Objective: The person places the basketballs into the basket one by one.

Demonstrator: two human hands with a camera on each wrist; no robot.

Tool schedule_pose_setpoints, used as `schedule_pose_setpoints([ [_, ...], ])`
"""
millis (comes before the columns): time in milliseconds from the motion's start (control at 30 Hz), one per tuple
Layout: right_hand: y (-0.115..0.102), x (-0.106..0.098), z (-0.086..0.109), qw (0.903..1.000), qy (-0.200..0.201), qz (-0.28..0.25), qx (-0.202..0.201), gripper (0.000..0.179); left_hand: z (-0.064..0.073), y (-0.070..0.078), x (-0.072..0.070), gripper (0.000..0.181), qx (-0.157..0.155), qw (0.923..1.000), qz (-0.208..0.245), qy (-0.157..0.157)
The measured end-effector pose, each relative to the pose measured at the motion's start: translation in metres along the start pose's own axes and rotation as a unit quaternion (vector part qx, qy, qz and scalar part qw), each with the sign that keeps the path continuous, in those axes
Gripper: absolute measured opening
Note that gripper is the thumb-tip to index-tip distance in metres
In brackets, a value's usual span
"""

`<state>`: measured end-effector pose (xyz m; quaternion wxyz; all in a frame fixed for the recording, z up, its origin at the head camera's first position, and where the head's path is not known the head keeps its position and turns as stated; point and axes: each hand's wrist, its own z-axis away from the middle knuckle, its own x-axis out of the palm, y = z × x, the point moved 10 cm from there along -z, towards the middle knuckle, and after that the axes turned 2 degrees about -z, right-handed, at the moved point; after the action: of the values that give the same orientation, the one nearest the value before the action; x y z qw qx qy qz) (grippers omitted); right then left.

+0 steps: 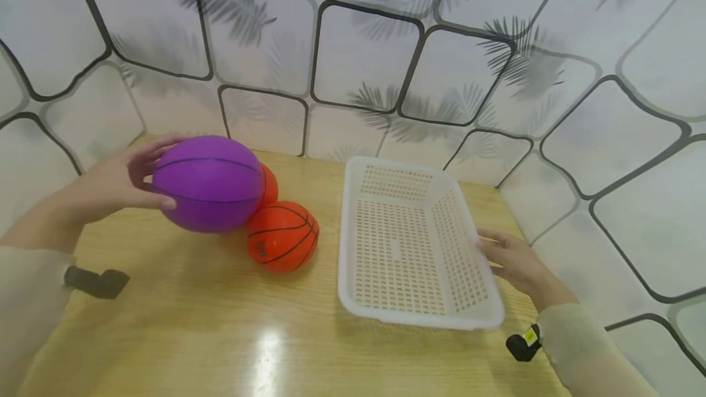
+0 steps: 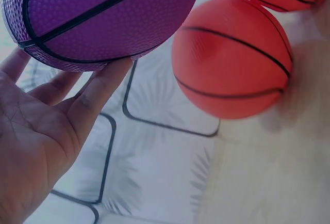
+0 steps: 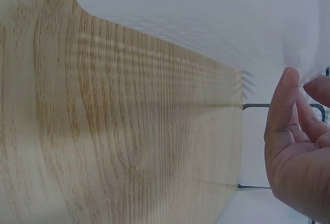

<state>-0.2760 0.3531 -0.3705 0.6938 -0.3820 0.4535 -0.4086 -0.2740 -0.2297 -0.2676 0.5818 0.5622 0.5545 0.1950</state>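
My left hand (image 1: 118, 182) grips a purple toy basketball (image 1: 209, 182) from its left side, thumb on the near face and fingers round the back. In the left wrist view the purple ball fills the upper left, fingertips against its ribbed, dimpled skin. Close beside it is an orange-red ball (image 1: 283, 236) with black lines; a second orange-red ball (image 1: 269, 186) is mostly hidden behind the purple one. At the right, my right hand (image 1: 513, 262) pinches the right rim of a white plastic basket (image 1: 347, 244), which has perforated walls and holds nothing.
A wooden table (image 1: 209, 329) carries the balls and the basket. Behind it and along both sides stands a pale covering (image 1: 364, 54) with dark rounded outlines and leaf prints. Each wrist wears a small black camera (image 1: 102, 282).
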Motion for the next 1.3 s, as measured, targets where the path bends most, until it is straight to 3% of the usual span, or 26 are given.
schedule_pose_setpoints([
  [233, 0.002, -0.002, 0.001, 1.0000, 0.005, -0.004, 0.006, 0.064, -0.034, 0.022, 0.018, 0.091, -0.003, 0.9999, 0.004, -0.009],
  [400, 0.003, -0.003, 0.001, 1.0000, 0.005, -0.002, 0.004, 0.065, -0.061, 0.026, 0.033, 0.091, -0.039, 0.9991, 0.001, -0.014],
  [567, 0.002, -0.004, 0.001, 1.0000, 0.008, 0.002, 0.001, 0.063, -0.090, 0.031, 0.053, 0.090, -0.035, 0.9993, -0.002, -0.014],
  [1000, 0.002, -0.005, 0.000, 0.9999, 0.010, -0.003, -0.001, 0.064, -0.154, 0.051, 0.123, 0.082, -0.002, 0.9989, 0.027, -0.039],
  [1300, 0.002, -0.004, -0.001, 0.9999, 0.008, -0.007, -0.004, 0.063, -0.191, 0.054, 0.168, 0.086, -0.001, 0.9976, 0.067, -0.017],
])
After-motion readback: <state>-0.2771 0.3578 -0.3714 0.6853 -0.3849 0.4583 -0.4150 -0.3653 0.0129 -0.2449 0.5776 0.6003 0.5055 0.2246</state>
